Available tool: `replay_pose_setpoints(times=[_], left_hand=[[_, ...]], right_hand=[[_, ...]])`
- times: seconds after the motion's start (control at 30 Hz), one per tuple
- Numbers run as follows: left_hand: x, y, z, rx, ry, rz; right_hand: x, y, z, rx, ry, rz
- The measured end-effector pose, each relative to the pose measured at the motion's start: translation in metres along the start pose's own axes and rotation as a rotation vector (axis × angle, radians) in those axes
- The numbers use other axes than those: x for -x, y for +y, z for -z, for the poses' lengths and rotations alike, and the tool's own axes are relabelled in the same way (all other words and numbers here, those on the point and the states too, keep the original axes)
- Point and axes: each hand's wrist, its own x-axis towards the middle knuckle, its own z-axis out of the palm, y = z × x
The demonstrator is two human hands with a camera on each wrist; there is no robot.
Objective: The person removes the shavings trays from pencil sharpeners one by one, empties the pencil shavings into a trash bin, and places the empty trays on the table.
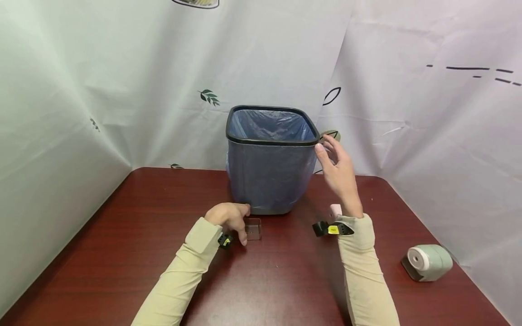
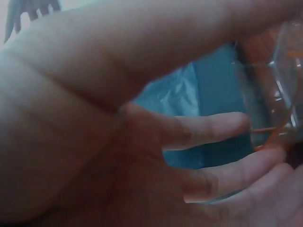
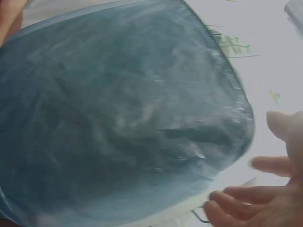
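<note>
A grey waste bin (image 1: 269,176) with a black rim stands upright at the back of the table, lined with a blue plastic bag (image 1: 271,124). My left hand (image 1: 230,217) is low in front of it, thumb and fingers spread at the left side of a small clear plastic box (image 1: 253,229). In the left wrist view the fingertips come right up to the edge of the clear box (image 2: 270,94). Beside the bin's right rim, my right hand (image 1: 336,167) is raised with fingers loosely bent and nothing between them. The right wrist view shows a gap between its fingertips and the liner (image 3: 128,113).
A pale green and white rounded object (image 1: 430,262) with a round, holed white face lies near the table's right edge. A small pink object (image 1: 335,210) is partly hidden behind the right wrist. White patterned cloth (image 1: 134,81) hangs around the dark red table (image 1: 102,253).
</note>
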Motion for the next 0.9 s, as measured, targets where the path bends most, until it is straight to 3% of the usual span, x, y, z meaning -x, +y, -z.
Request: replay_pose_setpoints(times=[0.13,0.37,0.57,0.73,0.8,0.9], left_hand=[[0.005,0.0,0.004,0.064,-0.008,0.033],[0.01,0.007,0.012,-0.142,0.065,0.049],[0.012,0.015,0.015,-0.159,0.108,0.009],[0.013,0.026,0.012,-0.153,0.134,0.02],[0.012,0.031,0.01,-0.147,0.163,-0.018],[0.009,0.038,0.007,-0.13,0.228,-0.107]], right_hand=[[-0.006,0.014,0.013,0.099,-0.017,-0.031],[-0.003,0.014,0.037,0.25,-0.093,-0.076],[-0.001,0.014,0.054,0.347,-0.149,-0.114],[0.0,0.015,0.064,0.357,-0.271,-0.117],[0.001,0.017,0.068,0.369,-0.337,-0.137],[0.004,0.023,0.078,0.485,-0.447,-0.188]])
